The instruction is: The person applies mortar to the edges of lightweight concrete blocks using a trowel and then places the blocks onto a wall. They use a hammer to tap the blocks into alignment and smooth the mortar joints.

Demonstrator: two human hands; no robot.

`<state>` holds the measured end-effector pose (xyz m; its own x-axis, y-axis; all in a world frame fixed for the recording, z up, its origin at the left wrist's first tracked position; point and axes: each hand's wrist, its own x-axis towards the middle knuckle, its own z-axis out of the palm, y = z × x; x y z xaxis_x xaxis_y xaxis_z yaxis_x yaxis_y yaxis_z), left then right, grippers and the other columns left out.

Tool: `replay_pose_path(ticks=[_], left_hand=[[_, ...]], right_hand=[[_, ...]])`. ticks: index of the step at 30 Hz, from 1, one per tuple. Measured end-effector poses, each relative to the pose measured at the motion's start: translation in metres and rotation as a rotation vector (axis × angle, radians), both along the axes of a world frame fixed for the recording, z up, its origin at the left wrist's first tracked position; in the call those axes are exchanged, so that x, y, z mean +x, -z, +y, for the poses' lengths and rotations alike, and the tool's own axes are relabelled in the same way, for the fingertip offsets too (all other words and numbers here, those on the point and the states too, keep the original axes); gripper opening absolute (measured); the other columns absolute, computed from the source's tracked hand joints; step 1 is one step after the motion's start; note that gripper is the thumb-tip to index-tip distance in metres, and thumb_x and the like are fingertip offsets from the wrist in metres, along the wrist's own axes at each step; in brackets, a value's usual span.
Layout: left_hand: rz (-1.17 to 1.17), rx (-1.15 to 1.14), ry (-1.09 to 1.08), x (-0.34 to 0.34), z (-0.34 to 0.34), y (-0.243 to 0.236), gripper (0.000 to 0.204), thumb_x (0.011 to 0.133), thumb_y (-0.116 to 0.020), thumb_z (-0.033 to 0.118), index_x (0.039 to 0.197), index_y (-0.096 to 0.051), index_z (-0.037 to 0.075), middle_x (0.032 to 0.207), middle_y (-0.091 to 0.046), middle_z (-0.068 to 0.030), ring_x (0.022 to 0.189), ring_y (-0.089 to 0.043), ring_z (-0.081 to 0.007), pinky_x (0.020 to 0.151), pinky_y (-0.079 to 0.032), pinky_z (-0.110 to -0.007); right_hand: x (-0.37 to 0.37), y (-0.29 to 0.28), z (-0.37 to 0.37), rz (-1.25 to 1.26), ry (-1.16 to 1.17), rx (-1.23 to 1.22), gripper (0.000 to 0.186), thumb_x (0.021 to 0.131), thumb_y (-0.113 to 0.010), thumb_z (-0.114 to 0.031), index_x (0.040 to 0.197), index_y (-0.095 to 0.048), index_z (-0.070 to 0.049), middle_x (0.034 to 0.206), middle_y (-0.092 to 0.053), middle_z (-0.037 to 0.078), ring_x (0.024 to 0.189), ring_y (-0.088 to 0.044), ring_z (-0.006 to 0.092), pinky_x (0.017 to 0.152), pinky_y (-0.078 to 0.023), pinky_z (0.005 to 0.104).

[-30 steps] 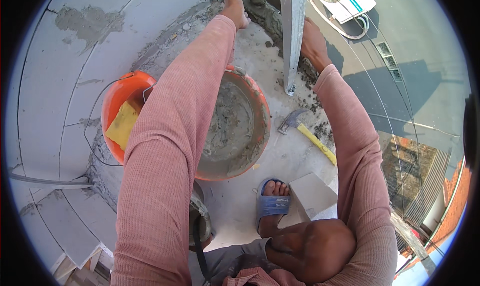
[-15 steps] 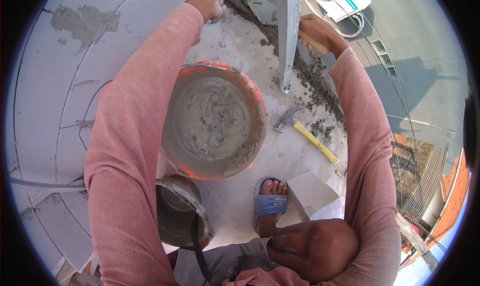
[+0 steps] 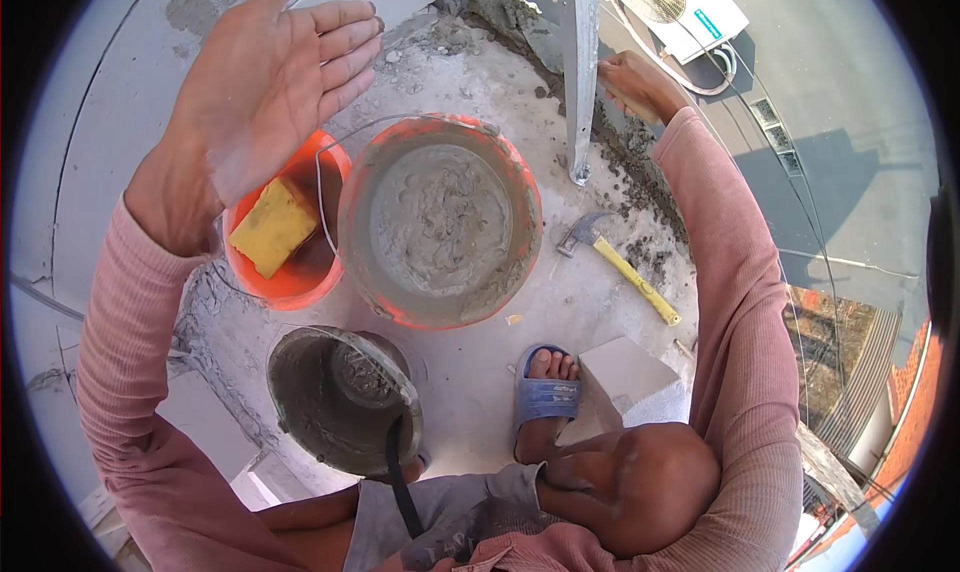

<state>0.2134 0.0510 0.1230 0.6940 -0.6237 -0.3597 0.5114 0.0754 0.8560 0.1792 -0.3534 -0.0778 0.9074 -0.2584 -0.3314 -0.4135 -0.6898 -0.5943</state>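
Observation:
My left hand (image 3: 275, 87) is raised at the upper left with its palm showing and fingers out, holding nothing, above the white block wall (image 3: 120, 92). My right hand (image 3: 640, 82) grips the pale handle of a trowel beside the upright metal post (image 3: 581, 72), which partly hides the tool. A strip of grey mortar (image 3: 500, 22) runs along the floor's edge there. Below the hands are an orange bucket of grey mortar (image 3: 440, 222), an orange bucket (image 3: 295, 282) with a yellow sponge (image 3: 270, 227) in it, and a grey-stained bucket (image 3: 310, 402) with a black strip over its rim.
A yellow-handled hammer (image 3: 635, 282) lies on the floor, and a white block (image 3: 625, 377) sits beside my blue-sandalled foot (image 3: 547, 402). Beyond the right edge, lower down, are an air-conditioner unit (image 3: 690, 7), wires, and roofs (image 3: 860, 372).
My left hand has drawn back and left from the wall's far corner and turned palm up, uncovering the sponge bucket. My right hand stays by the post with the handle.

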Motion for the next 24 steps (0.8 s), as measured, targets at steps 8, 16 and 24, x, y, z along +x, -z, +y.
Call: replay_pose_path(ticks=[8, 16, 24], left_hand=[[-0.079, -0.134, -0.128, -0.091, 0.135, -0.036, 0.078, 0.114, -0.025, 0.053, 0.158, -0.031, -0.011, 0.163, -0.038, -0.0281, 0.153, -0.04, -0.0316, 0.128, -0.032, -0.04], [-0.143, 0.214, -0.16, -0.149, 0.203, 0.006, 0.073, 0.113, -0.032, 0.05, 0.156, -0.039, -0.009, 0.153, -0.05, -0.0287, 0.144, -0.051, -0.0351, 0.123, -0.037, -0.044], [-0.426, 0.585, 0.054, -0.166, 0.219, 0.002, 0.059, 0.11, -0.051, 0.043, 0.143, -0.059, -0.004, 0.129, -0.07, -0.0221, 0.129, -0.064, -0.0295, 0.116, -0.044, -0.043]], right_hand=[[-0.066, -0.02, -0.012, 0.043, 0.279, 0.402, 0.039, 0.107, -0.057, -0.04, 0.108, -0.066, -0.003, 0.079, -0.064, 0.004, 0.054, -0.057, 0.0097, 0.043, -0.047, 0.0251], [-0.1, -0.019, -0.001, 0.054, 0.302, 0.406, 0.031, 0.107, -0.058, -0.037, 0.108, -0.065, -0.007, 0.076, -0.065, 0.003, 0.05, -0.057, 0.008, 0.04, -0.047, 0.0221], [-0.193, -0.032, 0.018, 0.073, 0.419, 0.197, 0.04, 0.106, -0.059, -0.045, 0.108, -0.067, -0.006, 0.078, -0.061, 0.001, 0.055, -0.056, 0.0094, 0.046, -0.047, 0.0259]])
